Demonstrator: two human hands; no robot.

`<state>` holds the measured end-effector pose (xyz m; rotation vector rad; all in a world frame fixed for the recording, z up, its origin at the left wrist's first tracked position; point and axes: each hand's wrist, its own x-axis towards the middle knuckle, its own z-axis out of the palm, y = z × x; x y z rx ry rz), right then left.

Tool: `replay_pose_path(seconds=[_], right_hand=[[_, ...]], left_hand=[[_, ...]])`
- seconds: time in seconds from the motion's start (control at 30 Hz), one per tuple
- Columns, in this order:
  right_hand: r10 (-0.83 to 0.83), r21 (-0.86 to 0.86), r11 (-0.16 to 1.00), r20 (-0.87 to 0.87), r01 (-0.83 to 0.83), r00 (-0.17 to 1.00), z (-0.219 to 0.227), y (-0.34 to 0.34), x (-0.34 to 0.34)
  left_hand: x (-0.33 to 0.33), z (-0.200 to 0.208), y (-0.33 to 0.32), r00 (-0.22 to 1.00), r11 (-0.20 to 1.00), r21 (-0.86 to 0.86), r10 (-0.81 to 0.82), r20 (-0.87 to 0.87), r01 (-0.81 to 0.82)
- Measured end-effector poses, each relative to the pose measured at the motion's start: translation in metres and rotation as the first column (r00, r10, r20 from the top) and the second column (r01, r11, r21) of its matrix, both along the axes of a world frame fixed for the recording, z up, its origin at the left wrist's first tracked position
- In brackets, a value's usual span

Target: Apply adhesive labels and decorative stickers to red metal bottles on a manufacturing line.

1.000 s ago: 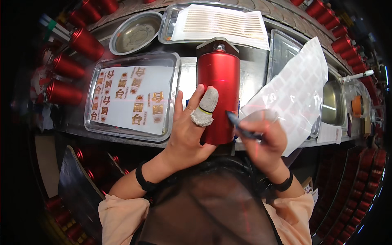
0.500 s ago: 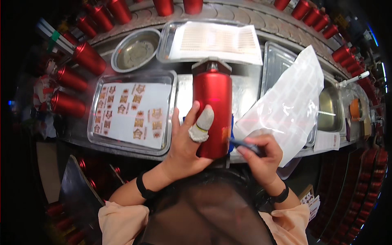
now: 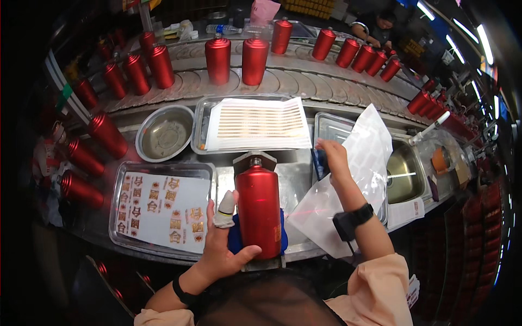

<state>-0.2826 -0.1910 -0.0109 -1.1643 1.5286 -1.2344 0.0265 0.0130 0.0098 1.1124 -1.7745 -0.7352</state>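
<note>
A red metallic bottle (image 3: pixel 258 212) with a short screw neck lies in front of me on blue padding (image 3: pixel 235 239), its neck at an angular metal stop (image 3: pixel 270 157). A small gold decal (image 3: pixel 278 232) shows low on its right side. My left hand (image 3: pixel 217 247) is open along the bottle's left side, its thumb touching near the base; one finger wears a whitish cover. Beyond the bottle to the right, my right hand (image 3: pixel 335 160) has its fingers closed by a dark blue flat piece (image 3: pixel 321 164), apparently held and partly covered. A translucent white sheet (image 3: pixel 326 209) lies below that forearm.
At left is a tray (image 3: pixel 213 187) with a sheet of gold-and-red decals (image 3: pixel 157 212); behind stand a metal bowl (image 3: pixel 145 133) and a tray with a striped sheet (image 3: pixel 261 124). Several red bottles (image 3: pixel 217 61) line a curved conveyor (image 3: pixel 293 81). A sink (image 3: pixel 405 168) is at right.
My right hand has moved from the bottle's lower right side up and away toward the tray behind. My left hand has loosened from around the bottle. The view has tilted up.
</note>
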Motion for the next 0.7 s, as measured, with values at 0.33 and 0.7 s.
replay_pose_path(seconds=[0.33,0.7], right_hand=[[0.263,0.296,0.928,-0.096,-0.225,0.96,-0.021,-0.075,-0.007],[-0.012,-0.331,0.854,-0.785,-0.402,0.619,0.072,0.004,0.052]], left_hand=[[0.02,-0.013,-0.018,0.975,0.981,0.15,0.146,-0.169,-0.121],[0.012,0.05,-0.084,0.88,0.963,0.233,0.226,-0.419,-0.136]])
